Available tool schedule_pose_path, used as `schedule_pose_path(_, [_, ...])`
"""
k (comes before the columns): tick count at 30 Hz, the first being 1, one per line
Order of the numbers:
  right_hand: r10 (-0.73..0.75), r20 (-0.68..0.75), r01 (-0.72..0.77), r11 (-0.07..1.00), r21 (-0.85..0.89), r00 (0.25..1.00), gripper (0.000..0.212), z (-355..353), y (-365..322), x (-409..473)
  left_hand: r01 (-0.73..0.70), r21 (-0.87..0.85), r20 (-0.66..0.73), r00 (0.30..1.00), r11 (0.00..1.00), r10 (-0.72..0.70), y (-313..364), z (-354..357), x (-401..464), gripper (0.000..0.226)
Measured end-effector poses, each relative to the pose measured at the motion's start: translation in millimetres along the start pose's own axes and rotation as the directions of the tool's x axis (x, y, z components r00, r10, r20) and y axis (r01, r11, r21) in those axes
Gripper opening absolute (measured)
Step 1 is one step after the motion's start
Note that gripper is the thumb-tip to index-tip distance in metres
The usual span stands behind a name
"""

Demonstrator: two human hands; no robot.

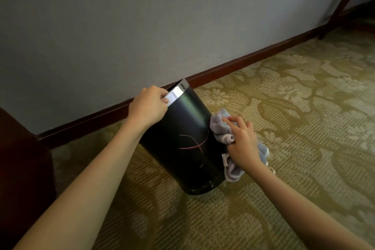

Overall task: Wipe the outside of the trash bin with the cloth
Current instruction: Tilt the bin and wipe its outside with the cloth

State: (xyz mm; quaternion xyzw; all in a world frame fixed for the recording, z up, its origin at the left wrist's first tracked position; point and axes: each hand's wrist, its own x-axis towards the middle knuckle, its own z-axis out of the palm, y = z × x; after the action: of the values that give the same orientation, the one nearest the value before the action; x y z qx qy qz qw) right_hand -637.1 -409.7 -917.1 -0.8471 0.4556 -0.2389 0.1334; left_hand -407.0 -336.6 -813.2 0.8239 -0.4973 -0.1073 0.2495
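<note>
A black trash bin (182,138) with thin red line marks stands tilted on the carpet, its top leaning toward the wall. My left hand (147,105) grips the bin's rim, fingers curled over the edge. My right hand (242,144) holds a crumpled pale lilac cloth (220,126) against the bin's right side. Part of the cloth hangs down below my wrist, near the bin's base.
A grey wall (142,26) with a dark red-brown skirting board (243,63) runs just behind the bin. Dark wooden furniture (22,168) stands at the left. A wooden leg (343,2) slants at the upper right. Patterned green-beige carpet (304,117) covers the floor.
</note>
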Motion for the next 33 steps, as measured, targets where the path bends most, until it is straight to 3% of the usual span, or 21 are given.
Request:
schedule_pose_path(4, [0.113, 0.076, -0.107, 0.991, -0.083, 0.991, 0.06, 1.4, 19.2, -10.8, 0.028, -0.044, -0.005, 1.0, 0.999, -0.028, -8.2, -3.2, 3.9, 0.02])
schedule_pose_path(8, [0.207, 0.071, -0.205, 0.978, -0.035, 0.976, 0.053, 1.1, 1.8, 0.3, 0.007, -0.036, -0.013, 1.0, 0.999, -0.008, -3.6, -1.7, 1.9, 0.022])
schedule_pose_path(11, [0.146, 0.03, -0.146, 0.989, 0.02, 0.989, 0.057, -3.8, -16.7, 10.0, -0.017, -0.029, -0.017, 1.0, 0.999, 0.016, 0.1, 1.4, 0.4, 0.02])
schedule_pose_path(16, [-0.084, -0.134, 0.097, 0.991, 0.094, 0.987, 0.072, -13.0, -61.9, 31.0, -0.06, -0.019, -0.017, 0.998, 0.998, 0.059, 12.7, 9.9, -0.9, 0.022])
schedule_pose_path(20, [-0.201, -0.109, 0.206, 0.978, 0.033, 0.973, 0.074, -12.8, -62.8, 31.6, -0.026, -0.052, -0.01, 1.0, 0.998, 0.025, 7.3, 8.8, 4.2, 0.023])
schedule_pose_path(33, [-0.081, 0.024, 0.084, 0.972, -0.22, 0.996, 0.059, 9.2, -3.8, -19.9, 0.101, -0.245, -0.018, 0.994, 0.964, -0.109, -38.9, -2.1, 17.1, 0.023])
